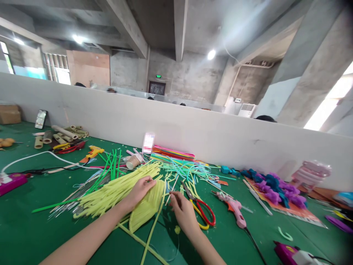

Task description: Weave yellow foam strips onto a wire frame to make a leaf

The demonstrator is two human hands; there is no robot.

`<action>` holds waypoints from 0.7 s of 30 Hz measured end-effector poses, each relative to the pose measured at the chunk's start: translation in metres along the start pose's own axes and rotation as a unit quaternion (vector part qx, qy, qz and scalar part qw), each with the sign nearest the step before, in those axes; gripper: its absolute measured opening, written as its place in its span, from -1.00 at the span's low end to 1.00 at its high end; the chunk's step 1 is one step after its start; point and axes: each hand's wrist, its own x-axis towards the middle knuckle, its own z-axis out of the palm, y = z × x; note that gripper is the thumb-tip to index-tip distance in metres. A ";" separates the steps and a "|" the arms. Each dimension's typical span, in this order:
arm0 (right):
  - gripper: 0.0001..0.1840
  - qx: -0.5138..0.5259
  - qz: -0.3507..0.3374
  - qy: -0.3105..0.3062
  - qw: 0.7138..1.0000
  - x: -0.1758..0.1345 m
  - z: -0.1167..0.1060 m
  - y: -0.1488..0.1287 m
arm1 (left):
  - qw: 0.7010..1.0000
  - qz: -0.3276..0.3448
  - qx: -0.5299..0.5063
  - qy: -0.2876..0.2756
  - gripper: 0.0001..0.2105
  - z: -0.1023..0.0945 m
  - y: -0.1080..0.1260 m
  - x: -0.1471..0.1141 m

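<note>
My left hand point(143, 189) is closed on the upper edge of a leaf-shaped panel point(146, 211) made of yellow pipe cleaners laid side by side. My right hand point(183, 211) is closed just right of the panel, its thumb and fingers pinching the end of a yellow pipe cleaner. Long loose yellow strands point(150, 239) run down from the panel toward the near table edge. Beyond my left arm lies a big bundle of yellow pipe cleaners point(110, 191). Scissors point(202, 209) with red and yellow handles rest beside my right hand.
A pink glue gun point(233, 208) lies at right, its cord running nearer. Purple and teal fuzzy pieces point(278, 187) sit farther right. Green pipe cleaners point(111, 167), a paper cup point(134, 161), a yellow glue gun point(94, 151) and bamboo tubes point(66, 133) lie at left. A white partition point(206, 129) stands behind.
</note>
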 end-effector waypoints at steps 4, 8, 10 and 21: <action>-0.59 -0.063 -0.119 0.063 0.989 -0.005 -0.007 -0.009 | 0.998 0.002 -0.050 0.050 -0.72 -0.002 -0.016 0.006; -0.58 -0.168 -0.217 -0.018 0.961 -0.014 -0.011 -0.023 | 0.986 -0.027 -0.113 0.124 -0.68 -0.009 -0.033 0.017; -0.61 -0.200 -0.246 -0.071 0.946 -0.017 -0.010 -0.027 | 0.983 -0.037 -0.126 0.126 -0.65 -0.013 -0.036 0.022; -0.61 -0.231 -0.269 -0.068 0.933 -0.025 -0.003 -0.033 | 0.978 -0.031 -0.153 0.141 -0.67 -0.021 -0.038 0.029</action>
